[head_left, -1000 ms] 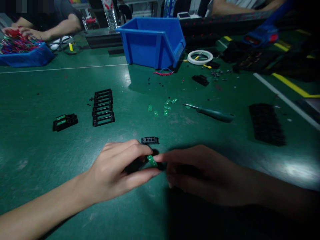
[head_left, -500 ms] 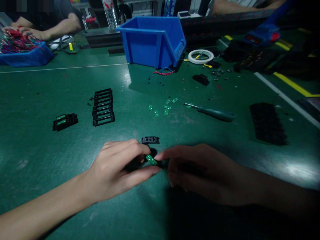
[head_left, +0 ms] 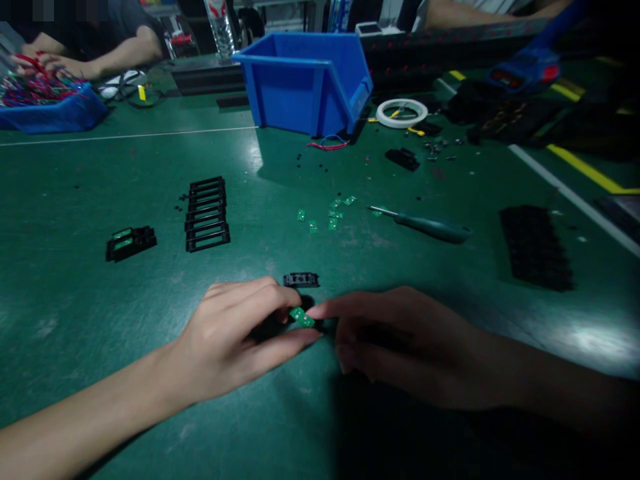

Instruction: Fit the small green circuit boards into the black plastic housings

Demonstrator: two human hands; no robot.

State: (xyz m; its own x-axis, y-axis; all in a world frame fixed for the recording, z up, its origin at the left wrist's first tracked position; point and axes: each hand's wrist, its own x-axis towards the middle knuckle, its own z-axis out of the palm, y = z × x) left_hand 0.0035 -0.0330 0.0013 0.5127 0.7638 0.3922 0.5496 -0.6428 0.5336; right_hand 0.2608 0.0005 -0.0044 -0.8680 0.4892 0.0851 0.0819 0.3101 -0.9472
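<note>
A: Biggest first. Go.

B: Green desk [head_left: 100,167]. Landmark on it: blue bin [head_left: 285,97].

A: Next?

B: Blue tray [head_left: 60,120], left of the bin, heaped with coloured wires.

A: Hands?

B: Both on the near side of the bin, well apart from it. Left hand [head_left: 225,330]: forefinger and thumb pinching something small. Right hand [head_left: 415,353]: in shadow, forefinger out, other fingers curled; can't tell if they grip anything.

A: Mid-size stuff?

B: Black ribbed block [head_left: 536,248], far to the right of the bin and nearer, details too dark. Screwdriver [head_left: 430,227] with a green handle, right of the bin and nearer, shaft pointing left. Black ladder-shaped frame [head_left: 207,216], left of the bin and nearer, lying flat. White tape roll [head_left: 401,125], just right of the bin, flat. Black holder [head_left: 134,243], nearer than the bin and well left, green strips in it.

A: Small ones?

B: Small black part [head_left: 301,279], straight out on the near side of the bin, well apart. Green board [head_left: 303,317], same line out from the bin but nearer to us: that's what the left hand pinches, tilted. Right forefinger tip at its edge, looks touching.

A: Others like it?

B: Loose green boards [head_left: 333,225], scattered on the near side of the bin. Tiny black specks [head_left: 299,165] closer in, just in front of it.
</note>
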